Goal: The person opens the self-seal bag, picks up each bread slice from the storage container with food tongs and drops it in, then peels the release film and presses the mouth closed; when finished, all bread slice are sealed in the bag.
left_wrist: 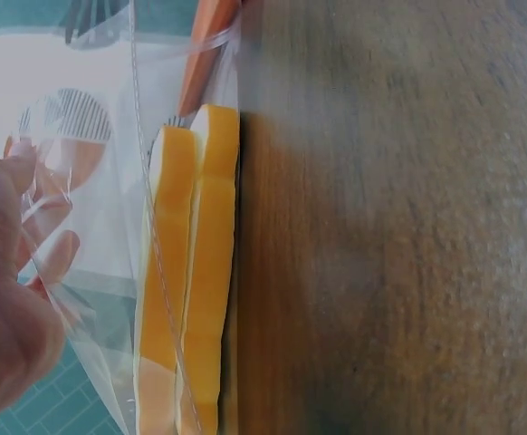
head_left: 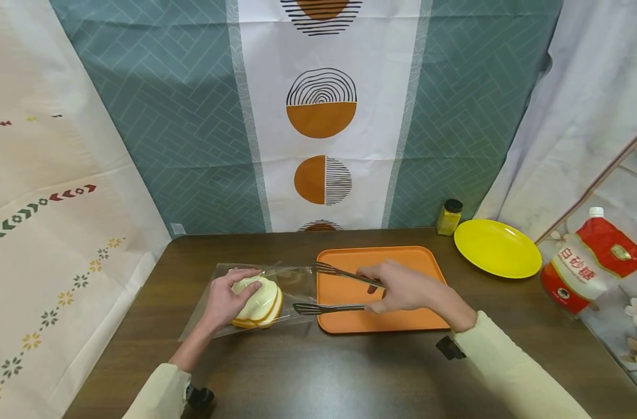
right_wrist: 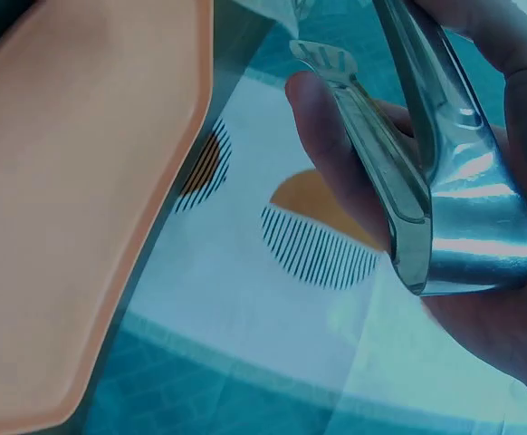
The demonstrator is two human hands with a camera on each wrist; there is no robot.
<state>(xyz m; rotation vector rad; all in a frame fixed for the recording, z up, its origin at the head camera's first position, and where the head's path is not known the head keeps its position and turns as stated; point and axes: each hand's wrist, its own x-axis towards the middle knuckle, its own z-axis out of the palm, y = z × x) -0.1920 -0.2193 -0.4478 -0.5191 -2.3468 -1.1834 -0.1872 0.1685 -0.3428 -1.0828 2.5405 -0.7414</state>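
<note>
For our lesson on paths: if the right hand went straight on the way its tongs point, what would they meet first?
Probably the clear bag, close to the tips of the tongs in the right hand; the bread slices lie farther along, inside it. Depth is unclear at its edge.

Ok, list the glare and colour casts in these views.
Head: soft glare on the bare front of the table, thin bright streaks on the clear bag; left wrist: hazy sheen over the wood; right wrist: bluish cast, strong highlights on the metal tongs.
</note>
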